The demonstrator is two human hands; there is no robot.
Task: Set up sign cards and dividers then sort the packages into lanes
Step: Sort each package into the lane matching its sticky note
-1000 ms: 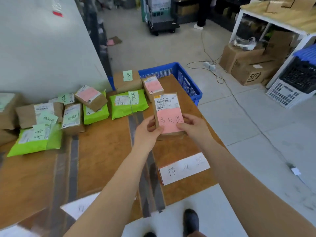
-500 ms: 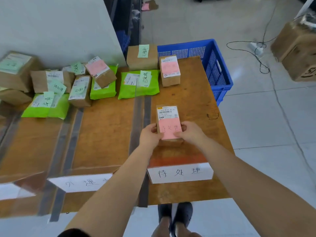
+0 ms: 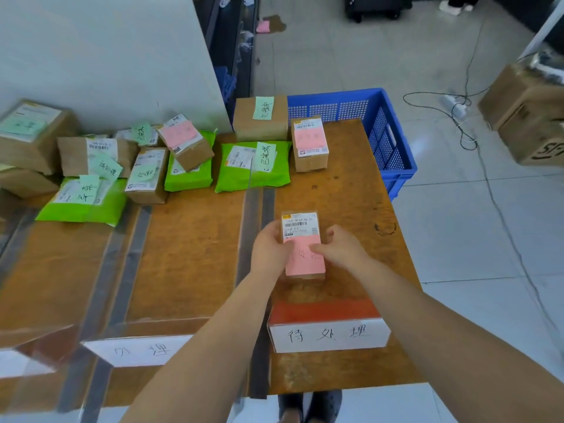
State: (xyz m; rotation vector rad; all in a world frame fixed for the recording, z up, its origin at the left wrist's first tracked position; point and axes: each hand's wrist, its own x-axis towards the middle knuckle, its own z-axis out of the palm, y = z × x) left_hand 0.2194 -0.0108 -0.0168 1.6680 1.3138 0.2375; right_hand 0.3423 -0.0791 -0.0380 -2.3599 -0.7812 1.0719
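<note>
Both hands hold a small brown box with a pink note (image 3: 303, 244) in the rightmost lane of the wooden desk (image 3: 189, 254): the left hand (image 3: 270, 250) grips its left side with the thumb lying over the pink paper, and the right hand (image 3: 340, 250) grips its right side, thumb laid across the note. The box appears to sit on the desk surface, though the contact underneath is hidden. Nearer than the box, at the near edge of this lane, stands a white sign card (image 3: 329, 335) with handwritten characters and a red strip along its top. Left of it, across a dark divider strip (image 3: 254, 227) that runs from near to far, a second white sign card (image 3: 139, 349) stands, partly hidden by the left forearm. Another dark divider strip (image 3: 122, 270) lies farther left. At the far end of the right lane sits another brown box with a pink note (image 3: 309, 143), and just left of it a larger box with a green note (image 3: 261, 117). A green mailer bag (image 3: 253, 166) with a green note lies beside these, and more boxes and green bags cluster along the far left of the desk. A blue plastic crate (image 3: 387, 141) stands beyond the desk's far right corner, on the tiled floor (image 3: 473, 224).
</note>
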